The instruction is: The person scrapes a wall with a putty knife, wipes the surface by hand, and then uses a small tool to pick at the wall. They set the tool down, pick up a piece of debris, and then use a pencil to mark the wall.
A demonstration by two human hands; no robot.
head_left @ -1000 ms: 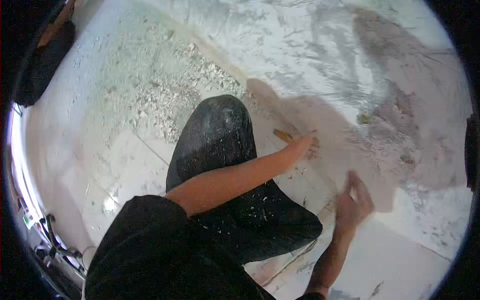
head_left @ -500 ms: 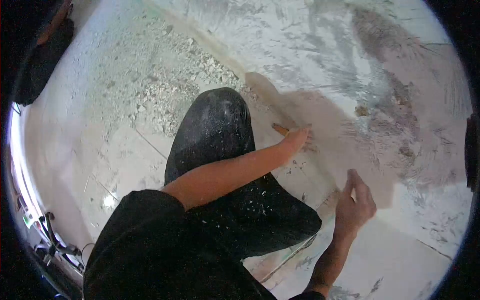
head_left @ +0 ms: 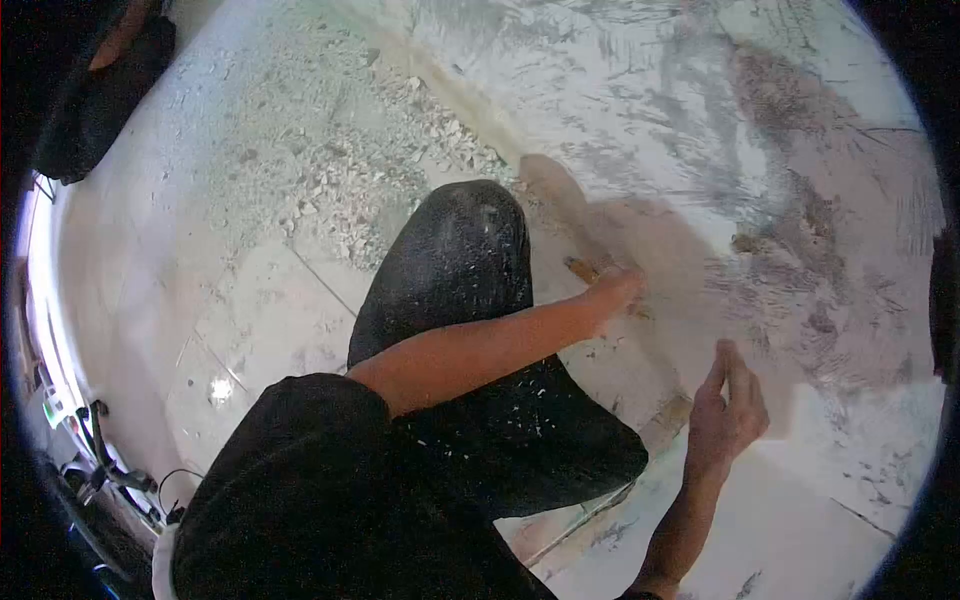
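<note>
My left hand (head_left: 617, 290) is closed round a slim tool, and the tool's orange-brown end (head_left: 580, 268) sticks out on the upper left of the fist. Its working end is hidden beyond my fingers, close against the pale, dusty surface (head_left: 670, 300). Lower and to the right, my right hand (head_left: 728, 412) points its fingers up toward the same surface, thumb beside them and fingertips blurred. No object shows in it. My bent knee (head_left: 465, 225) in dark, white-speckled trousers stands left of my left hand.
Broken chips and rubble (head_left: 340, 190) lie spread over the tiled floor (head_left: 240, 320) left of my knee. A dark-clothed person's limb (head_left: 110, 100) shows at the upper left. Dark cables or equipment (head_left: 100, 460) sit at the lower left. The surface on the right is streaked and patchy.
The view has shifted a little, so both hands sit slightly farther right. My left hand keeps its grip on the tool. The right hand's fingers look straighter, with less gap beside the thumb.
</note>
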